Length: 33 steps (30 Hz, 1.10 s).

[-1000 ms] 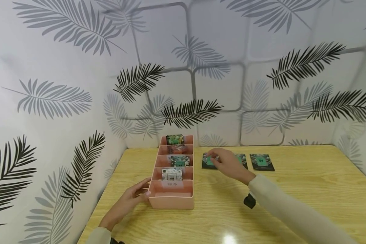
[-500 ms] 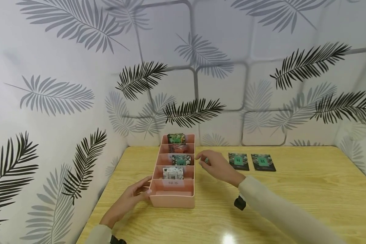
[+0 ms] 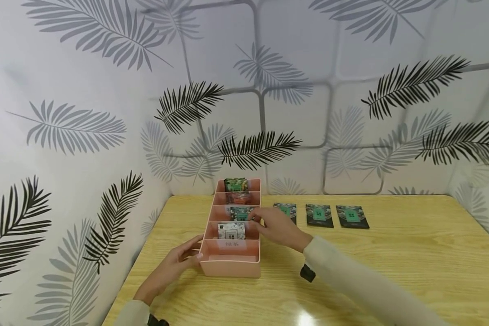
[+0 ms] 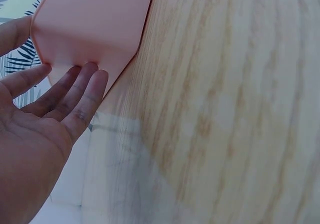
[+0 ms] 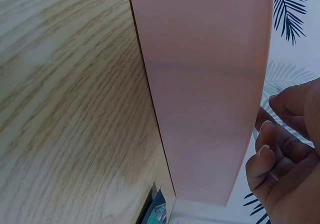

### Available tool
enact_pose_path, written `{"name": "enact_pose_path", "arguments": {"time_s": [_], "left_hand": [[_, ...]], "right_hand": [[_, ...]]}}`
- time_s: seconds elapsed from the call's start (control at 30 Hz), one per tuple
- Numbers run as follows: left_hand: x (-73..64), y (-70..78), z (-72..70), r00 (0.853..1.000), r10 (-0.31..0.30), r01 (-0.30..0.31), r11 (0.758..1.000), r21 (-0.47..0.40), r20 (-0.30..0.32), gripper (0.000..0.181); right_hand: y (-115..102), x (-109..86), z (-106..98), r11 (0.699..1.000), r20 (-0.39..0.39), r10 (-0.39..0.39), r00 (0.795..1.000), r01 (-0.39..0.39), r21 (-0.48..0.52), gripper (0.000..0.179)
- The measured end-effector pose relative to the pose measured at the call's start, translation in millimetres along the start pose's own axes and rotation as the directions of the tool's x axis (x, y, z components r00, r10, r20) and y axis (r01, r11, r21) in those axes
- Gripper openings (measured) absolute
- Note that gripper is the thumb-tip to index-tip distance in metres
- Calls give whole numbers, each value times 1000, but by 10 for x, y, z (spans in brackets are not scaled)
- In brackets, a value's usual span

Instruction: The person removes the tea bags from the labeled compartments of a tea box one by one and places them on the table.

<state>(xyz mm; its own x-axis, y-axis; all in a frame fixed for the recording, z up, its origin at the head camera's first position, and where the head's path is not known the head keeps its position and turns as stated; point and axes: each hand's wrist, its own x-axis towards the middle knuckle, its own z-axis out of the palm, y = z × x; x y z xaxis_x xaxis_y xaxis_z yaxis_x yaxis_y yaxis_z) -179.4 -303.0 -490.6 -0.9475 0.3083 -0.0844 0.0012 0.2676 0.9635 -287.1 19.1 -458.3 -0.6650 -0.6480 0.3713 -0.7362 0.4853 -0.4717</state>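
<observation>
A pink divided box [image 3: 230,270] stands on the table with sachets in its compartments. My left hand [image 3: 173,269] touches its near left side, the thumb at the rim corner. In the left wrist view, its fingers [image 4: 92,92] lie fairly straight against the outer wall. My right hand [image 3: 279,226] reaches over the box's right rim, fingertips right at a dark sachet with a green label [image 3: 240,213] in the middle compartment. The right wrist view shows bent fingers [image 5: 267,129] beside the rim, with no sachet visible between them. A white floral sachet [image 3: 231,231] stands one compartment nearer.
Three dark sachets, a left one [image 3: 288,210], a middle one [image 3: 319,215] and a right one [image 3: 352,216], lie in a row right of the box. Farther compartments hold a red sachet [image 3: 239,198] and a green one [image 3: 235,184]. The wooden table [image 3: 391,262] meets a leaf-patterned wall [image 3: 293,172].
My right hand has moved left from the leftmost sachet on the table to the box's middle compartment, uncovering that sachet. My left hand stays at the box.
</observation>
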Motion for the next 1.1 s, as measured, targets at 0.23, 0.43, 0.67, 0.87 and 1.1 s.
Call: {"name": "enact_pose_path", "arguments": {"time_s": [0.23, 0.43, 0.67, 0.87, 1.1], "left_hand": [[-10, 14, 5, 1000, 5, -4, 1000, -21, 16, 56], [-17, 18, -3, 1000, 7, -6, 999, -44, 23, 56], [-18, -1, -7, 999, 27, -25, 998, -54, 38, 57], [-17, -13, -11, 999, 30, -29, 999, -35, 24, 57], [-19, -9, 1, 999, 34, -33, 999, -38, 16, 56]], "right_hand": [[-45, 38, 43, 999, 39, -2, 999, 3, -40, 10], [-137, 69, 65, 997, 50, 44, 998, -40, -62, 6], [-206, 93, 120, 993, 71, 94, 993, -89, -74, 5], [-284, 135, 134, 989, 41, 130, 991, -127, -72, 6], [-375, 196, 193, 989, 46, 128, 991, -124, -80, 19]]}}
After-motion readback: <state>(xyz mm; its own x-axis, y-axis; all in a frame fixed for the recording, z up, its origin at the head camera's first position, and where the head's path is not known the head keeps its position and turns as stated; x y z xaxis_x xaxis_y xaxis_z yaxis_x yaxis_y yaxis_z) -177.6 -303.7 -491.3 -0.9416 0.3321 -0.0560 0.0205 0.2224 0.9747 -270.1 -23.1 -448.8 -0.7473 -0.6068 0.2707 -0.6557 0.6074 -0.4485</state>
